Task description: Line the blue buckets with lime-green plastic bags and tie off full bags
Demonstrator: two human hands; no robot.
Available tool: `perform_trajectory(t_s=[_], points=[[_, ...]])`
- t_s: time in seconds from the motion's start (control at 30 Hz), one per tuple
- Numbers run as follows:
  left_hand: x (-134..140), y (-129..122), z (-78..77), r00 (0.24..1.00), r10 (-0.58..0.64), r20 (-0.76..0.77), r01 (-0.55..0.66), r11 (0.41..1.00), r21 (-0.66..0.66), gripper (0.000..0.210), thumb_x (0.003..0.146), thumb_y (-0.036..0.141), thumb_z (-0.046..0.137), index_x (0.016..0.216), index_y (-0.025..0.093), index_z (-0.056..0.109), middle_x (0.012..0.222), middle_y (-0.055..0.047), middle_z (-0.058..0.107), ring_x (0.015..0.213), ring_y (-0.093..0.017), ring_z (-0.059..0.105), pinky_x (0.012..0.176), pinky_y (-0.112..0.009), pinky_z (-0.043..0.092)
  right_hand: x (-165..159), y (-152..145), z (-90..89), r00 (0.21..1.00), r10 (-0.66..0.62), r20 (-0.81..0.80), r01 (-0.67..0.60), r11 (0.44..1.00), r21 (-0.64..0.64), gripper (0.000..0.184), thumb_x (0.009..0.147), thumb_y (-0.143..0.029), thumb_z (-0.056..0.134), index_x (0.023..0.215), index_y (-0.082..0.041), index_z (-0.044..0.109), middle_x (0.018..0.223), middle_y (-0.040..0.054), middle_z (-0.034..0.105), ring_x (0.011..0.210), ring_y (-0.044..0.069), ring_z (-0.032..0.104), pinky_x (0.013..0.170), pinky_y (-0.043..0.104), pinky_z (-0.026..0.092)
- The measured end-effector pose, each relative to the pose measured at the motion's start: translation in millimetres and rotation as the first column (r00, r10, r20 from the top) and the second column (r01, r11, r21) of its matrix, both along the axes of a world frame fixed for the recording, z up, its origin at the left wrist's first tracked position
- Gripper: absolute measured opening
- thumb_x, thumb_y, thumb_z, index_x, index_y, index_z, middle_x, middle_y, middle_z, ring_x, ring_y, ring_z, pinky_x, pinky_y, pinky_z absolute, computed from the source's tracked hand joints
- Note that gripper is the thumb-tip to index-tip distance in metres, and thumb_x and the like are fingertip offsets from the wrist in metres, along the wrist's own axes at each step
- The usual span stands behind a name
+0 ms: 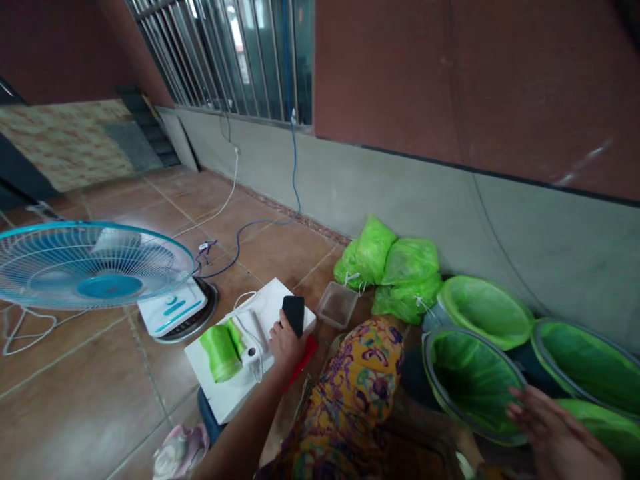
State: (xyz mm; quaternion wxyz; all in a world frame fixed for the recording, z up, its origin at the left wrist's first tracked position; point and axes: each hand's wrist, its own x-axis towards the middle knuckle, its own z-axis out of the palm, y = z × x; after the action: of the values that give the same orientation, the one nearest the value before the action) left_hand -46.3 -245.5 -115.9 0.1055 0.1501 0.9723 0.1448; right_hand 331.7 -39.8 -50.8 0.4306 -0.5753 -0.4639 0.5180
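My left hand (286, 341) reaches over a white box (220, 399), its fingers closed around the lower end of a black smartphone (294, 313). Beside it on the box are a roll of green plastic bags (221, 353) and a white device with a cord (251, 333). At lower right, my right hand (557, 430) has its fingers stretched out, nothing visible in them. It is slightly blurred and overlaps the rim of a grey bin (431, 373) lined with a green bag. Whether it touches the bin I cannot tell.
More lined bins (485, 312) stand along the wall. Tied green bags (410, 273) lie behind a clear plastic tub (337, 305). A blue fan (107, 287) stands at left, before a white and blue appliance (175, 308). A blue cable (240, 233) crosses the floor.
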Motion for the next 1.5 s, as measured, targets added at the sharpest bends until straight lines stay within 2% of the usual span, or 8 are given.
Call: perform_trajectory(t_s=[0.17, 0.4, 0.53, 0.8, 0.97, 1.13, 1.3, 1.5], points=[[-17, -6, 12.9, 0.982, 0.072, 0.174, -0.113, 0.965, 0.238, 0.103, 0.069, 0.037, 0.073, 0.152, 0.006, 0.019, 0.119, -0.022, 0.059, 0.114, -0.035, 0.055, 0.093, -0.042, 0.041, -46, -35, 7.9, 0.996, -0.037, -0.077, 0.028, 0.993, -0.117, 0.043, 0.045, -0.046, 0.081, 0.079, -0.023, 0.068, 0.085, 0.0078, 0.070, 0.065, 0.020, 0.061, 0.055, 0.035, 0.054], [8, -17, 67.0, 0.620, -0.318, 0.717, -0.503, 0.541, 0.674, 0.094, 0.073, 0.031, 0.069, 0.152, 0.020, 0.018, 0.105, -0.008, 0.067, 0.082, -0.017, 0.066, 0.082, -0.032, 0.049, -93, -65, 23.2, 0.968, 0.236, -0.082, -0.245, 0.962, -0.118, 0.056, 0.062, -0.056, 0.078, 0.103, -0.019, 0.070, 0.100, 0.0107, 0.073, 0.073, 0.019, 0.064, 0.065, 0.031, 0.055], [53, -8, 94.0, 0.591, -0.572, 0.568, -0.320, 0.480, 0.816, 0.096, 0.069, 0.031, 0.073, 0.150, 0.026, 0.023, 0.124, -0.010, 0.060, 0.109, -0.023, 0.062, 0.095, -0.035, 0.046, -130, -97, 44.7, 0.862, 0.407, -0.303, -0.456, 0.883, -0.111, 0.058, 0.073, -0.061, 0.069, 0.115, -0.021, 0.067, 0.114, 0.0113, 0.070, 0.096, 0.024, 0.065, 0.082, 0.036, 0.053], [137, 12, 93.1, 0.742, -0.668, 0.058, 0.404, 0.514, 0.756, 0.100, 0.064, 0.023, 0.075, 0.151, 0.021, 0.025, 0.143, -0.014, 0.045, 0.135, -0.033, 0.039, 0.115, -0.049, 0.026, -136, -116, 52.7, 0.574, 0.216, -0.790, -0.492, 0.862, -0.121, 0.064, 0.087, -0.067, 0.047, 0.133, -0.024, 0.053, 0.125, 0.0068, 0.066, 0.123, 0.024, 0.055, 0.105, 0.043, 0.039], [144, 7, 88.8, 0.633, -0.719, 0.287, 0.225, 0.525, 0.821, 0.102, 0.069, 0.043, 0.075, 0.152, 0.021, 0.020, 0.146, -0.014, 0.044, 0.135, -0.030, 0.042, 0.111, -0.043, 0.035, -107, -113, 42.4, 0.530, 0.089, -0.843, -0.485, 0.847, -0.216, 0.060, 0.089, -0.067, 0.041, 0.130, -0.026, 0.055, 0.118, 0.0062, 0.070, 0.116, 0.024, 0.061, 0.104, 0.044, 0.040], [140, 20, 89.0, 0.106, -0.654, 0.749, -0.346, 0.682, 0.644, 0.068, 0.088, 0.065, 0.040, 0.137, 0.020, 0.050, 0.135, -0.011, 0.059, 0.123, -0.027, 0.056, 0.098, -0.039, 0.048, -92, -113, 38.4, 0.511, 0.087, -0.855, -0.535, 0.811, -0.237, 0.060, 0.089, -0.068, 0.037, 0.125, -0.024, 0.057, 0.116, 0.0071, 0.070, 0.111, 0.024, 0.063, 0.099, 0.044, 0.043], [144, 24, 72.6, -0.430, -0.557, 0.710, -0.419, 0.820, 0.390, 0.071, 0.089, 0.066, 0.039, 0.126, 0.011, 0.060, 0.120, -0.018, 0.067, 0.110, -0.034, 0.063, 0.086, -0.047, 0.051, -85, -110, 44.3, 0.496, 0.156, -0.854, -0.578, 0.793, -0.191, 0.059, 0.091, -0.067, 0.035, 0.124, -0.023, 0.057, 0.107, 0.0077, 0.072, 0.093, 0.022, 0.069, 0.080, 0.037, 0.051], [151, 29, 69.4, -0.619, -0.564, 0.547, -0.388, 0.825, 0.411, 0.079, 0.094, 0.064, 0.026, 0.127, 0.000, 0.059, 0.117, -0.023, 0.067, 0.103, -0.029, 0.067, 0.082, -0.038, 0.052, -79, -101, 47.9, 0.675, 0.267, -0.688, -0.517, 0.836, -0.183, 0.063, 0.088, -0.071, 0.039, 0.121, -0.023, 0.061, 0.092, 0.0061, 0.072, 0.064, 0.016, 0.062, 0.052, 0.025, 0.043]])
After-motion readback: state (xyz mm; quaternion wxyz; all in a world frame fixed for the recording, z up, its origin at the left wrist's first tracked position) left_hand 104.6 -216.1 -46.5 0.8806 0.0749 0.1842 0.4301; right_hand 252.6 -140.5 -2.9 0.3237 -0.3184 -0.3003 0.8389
